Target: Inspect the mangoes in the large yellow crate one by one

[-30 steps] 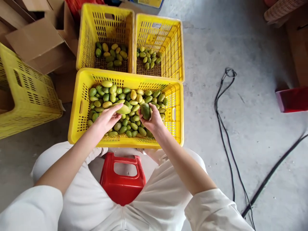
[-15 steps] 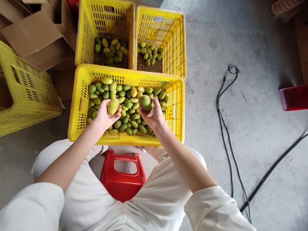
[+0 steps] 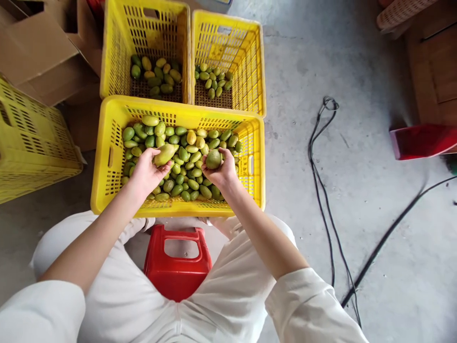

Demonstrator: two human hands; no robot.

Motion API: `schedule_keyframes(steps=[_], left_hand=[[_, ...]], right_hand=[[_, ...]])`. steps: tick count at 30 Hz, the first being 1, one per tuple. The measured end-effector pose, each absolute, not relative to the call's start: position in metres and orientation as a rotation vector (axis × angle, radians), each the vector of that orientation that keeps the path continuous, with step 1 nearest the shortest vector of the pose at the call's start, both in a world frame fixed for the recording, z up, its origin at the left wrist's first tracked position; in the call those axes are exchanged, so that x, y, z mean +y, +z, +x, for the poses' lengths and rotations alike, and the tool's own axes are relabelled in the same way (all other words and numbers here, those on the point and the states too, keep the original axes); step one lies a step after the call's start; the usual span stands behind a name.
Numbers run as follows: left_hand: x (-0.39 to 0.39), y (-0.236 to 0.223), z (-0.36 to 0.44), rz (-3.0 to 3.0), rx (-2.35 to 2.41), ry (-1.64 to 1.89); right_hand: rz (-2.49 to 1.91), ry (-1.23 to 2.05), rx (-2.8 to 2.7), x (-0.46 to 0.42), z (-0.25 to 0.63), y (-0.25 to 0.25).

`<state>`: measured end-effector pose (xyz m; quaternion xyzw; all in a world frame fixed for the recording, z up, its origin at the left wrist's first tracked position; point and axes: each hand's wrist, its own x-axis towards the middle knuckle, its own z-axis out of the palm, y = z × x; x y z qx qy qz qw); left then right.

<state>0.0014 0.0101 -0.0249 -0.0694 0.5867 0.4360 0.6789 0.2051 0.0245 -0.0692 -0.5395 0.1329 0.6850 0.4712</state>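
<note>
My left hand [image 3: 147, 172] is closed around a yellow-green mango [image 3: 164, 155], held on its side between thumb and fingers. My right hand [image 3: 227, 173] grips a darker green mango [image 3: 213, 159] with one rounded end turned up toward me. Both hands are over a wide yellow crate [image 3: 178, 207], in front of my knees. Beneath them lies a layer of loose mangoes [image 3: 193, 184], mostly green with a few yellower ones. The hands and forearms hide part of this layer.
Two more yellow crates, left [image 3: 146, 7] and right [image 3: 228, 19], stand behind the wide one, each with several mangoes at the bottom. Another yellow crate [image 3: 39, 143] and cardboard boxes [image 3: 39, 47] are at left. A red stool [image 3: 177, 274] is between my legs. Black cables [image 3: 317, 186] lie on the floor.
Both mangoes have been turned in my fingers: the left one now lies more sideways, and the right one shows its end. The whole view has shifted slightly, so the crates appear further left.
</note>
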Motion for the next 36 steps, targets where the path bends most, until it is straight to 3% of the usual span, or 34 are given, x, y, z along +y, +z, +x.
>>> schedule_keyframes(steps=[6,18,36], left_hand=[[0.01,-0.027,0.003,-0.139,1.36,1.017],[0.007,-0.022,0.0,-0.089,1.345,0.978],[0.012,-0.007,0.009,-0.074,1.331,0.967]], right_hand=[[-1.233,1.837,0.281,0.024,0.198,-0.069],[-1.351,1.64,0.256,0.027,0.19,-0.073],[-0.927,1.863,0.314,0.027,0.186,-0.048]])
